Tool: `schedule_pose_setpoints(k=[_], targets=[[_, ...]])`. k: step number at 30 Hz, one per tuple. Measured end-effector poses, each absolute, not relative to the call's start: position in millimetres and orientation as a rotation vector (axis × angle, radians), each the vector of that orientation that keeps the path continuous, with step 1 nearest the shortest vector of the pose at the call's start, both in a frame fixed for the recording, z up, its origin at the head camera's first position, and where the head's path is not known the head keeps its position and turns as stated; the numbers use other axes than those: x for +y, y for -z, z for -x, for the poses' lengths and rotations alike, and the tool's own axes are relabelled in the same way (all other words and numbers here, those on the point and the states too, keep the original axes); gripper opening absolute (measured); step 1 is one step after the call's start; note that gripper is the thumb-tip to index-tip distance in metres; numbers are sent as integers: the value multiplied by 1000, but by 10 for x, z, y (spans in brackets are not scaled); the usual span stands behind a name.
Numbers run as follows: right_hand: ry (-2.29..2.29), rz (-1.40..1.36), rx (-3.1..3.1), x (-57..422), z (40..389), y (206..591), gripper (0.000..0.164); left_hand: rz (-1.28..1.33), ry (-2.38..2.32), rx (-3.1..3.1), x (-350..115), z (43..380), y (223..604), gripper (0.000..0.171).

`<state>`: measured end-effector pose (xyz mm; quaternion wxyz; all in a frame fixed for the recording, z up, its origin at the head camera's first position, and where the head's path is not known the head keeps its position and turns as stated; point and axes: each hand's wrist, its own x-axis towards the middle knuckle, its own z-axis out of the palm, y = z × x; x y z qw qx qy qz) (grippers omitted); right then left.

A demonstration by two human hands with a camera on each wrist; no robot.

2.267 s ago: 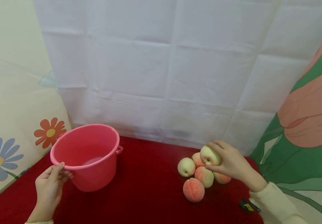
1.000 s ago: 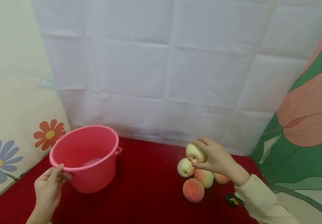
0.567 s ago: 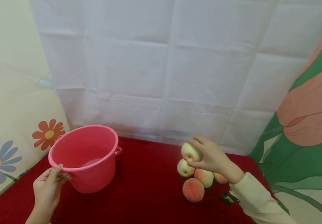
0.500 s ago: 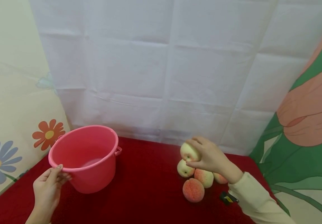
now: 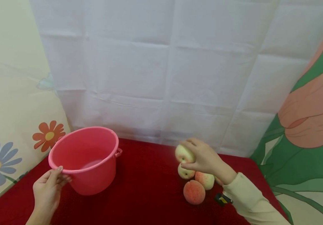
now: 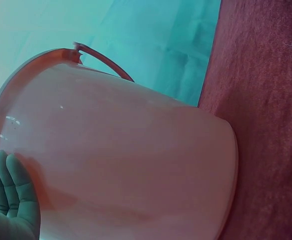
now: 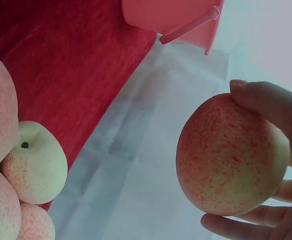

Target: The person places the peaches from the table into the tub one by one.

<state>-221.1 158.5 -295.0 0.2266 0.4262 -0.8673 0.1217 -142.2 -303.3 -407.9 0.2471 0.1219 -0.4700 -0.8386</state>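
Peach [image 5: 182,152] gripped in our right hand [image 5: 205,157], lower right | left hand [image 5: 48,190] pinches bucket [image 5: 95,180] at rim, lower left | imo carry step, next wants steady bucket

Bucket [image 5: 96,179] at left on the cloth [image 5: 144,190], peaches [image 5: 194,192] well apart at right, sheet [image 5: 139,78] behind both.

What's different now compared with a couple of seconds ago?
The right hand has moved left, carrying its peach toward the pink bucket; it already held that peach. Nothing was let go. The left hand still pinches the bucket's rim, and the reddish peach in front stays on the red cloth.
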Motion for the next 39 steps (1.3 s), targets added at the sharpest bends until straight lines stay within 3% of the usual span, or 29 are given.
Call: schedule_pose_setpoints(k=[5, 8, 14, 26, 39], targets=[[-328, -1169, -2405, 1513, 2226, 2947, 64, -307, 2332, -1224, -2846, 1276, 3828, 20], [-331, -1176, -2396, 1463, 2236, 2930, 65, -292, 2319, -1241, -2963, 1351, 3976, 18], [-323, -1185, -2409, 1378, 2256, 2905, 65, -256, 2318, -1210, -2875, 1311, 3889, 20], [-322, -1187, -2428, 1251, 2284, 2904, 66, -187, 2250, -1314, -3218, 1572, 4361, 16], [-369, -1162, -2484, 1078, 2296, 2874, 66, -208, 2300, -1195, -2943, 1375, 4011, 19]])
